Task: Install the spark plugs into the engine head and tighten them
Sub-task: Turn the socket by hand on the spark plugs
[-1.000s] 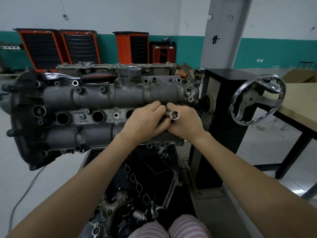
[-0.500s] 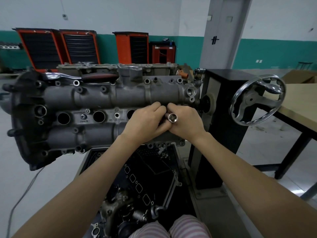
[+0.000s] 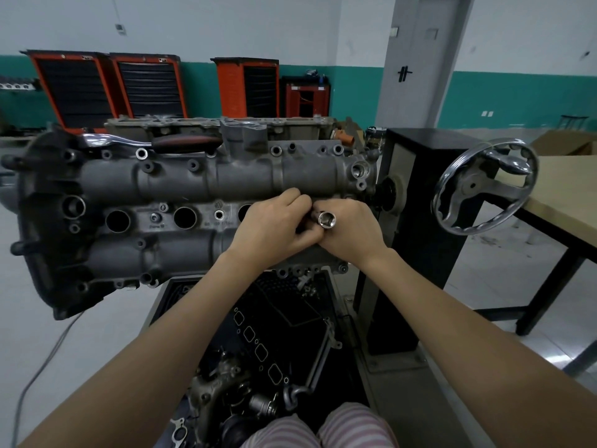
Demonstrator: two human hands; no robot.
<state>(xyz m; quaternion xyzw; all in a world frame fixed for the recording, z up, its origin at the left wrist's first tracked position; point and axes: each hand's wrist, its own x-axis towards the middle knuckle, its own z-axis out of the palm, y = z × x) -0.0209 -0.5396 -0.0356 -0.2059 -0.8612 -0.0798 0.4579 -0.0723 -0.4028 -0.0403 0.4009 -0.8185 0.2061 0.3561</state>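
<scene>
The grey engine head (image 3: 181, 185) hangs on a stand in front of me, with a row of round spark plug holes (image 3: 184, 217) along its middle. My right hand (image 3: 350, 232) grips a chrome socket (image 3: 326, 219), its open end facing me. My left hand (image 3: 274, 227) pinches the socket's far end, fingers curled beside the right hand, in front of the head's right part. Both hands hide the rightmost holes. No spark plug shows; the socket's far end is hidden. A ratchet wrench (image 3: 151, 143) with a dark handle lies on top of the head.
A chrome handwheel (image 3: 484, 185) sticks out from the black stand column (image 3: 416, 195) at right. A wooden table (image 3: 568, 195) stands further right. Loose engine parts (image 3: 258, 357) fill a tray below my arms. Orange tool cabinets (image 3: 106, 88) line the back wall.
The hands have barely moved. The socket has turned slightly between the fingers and sits a little lower.
</scene>
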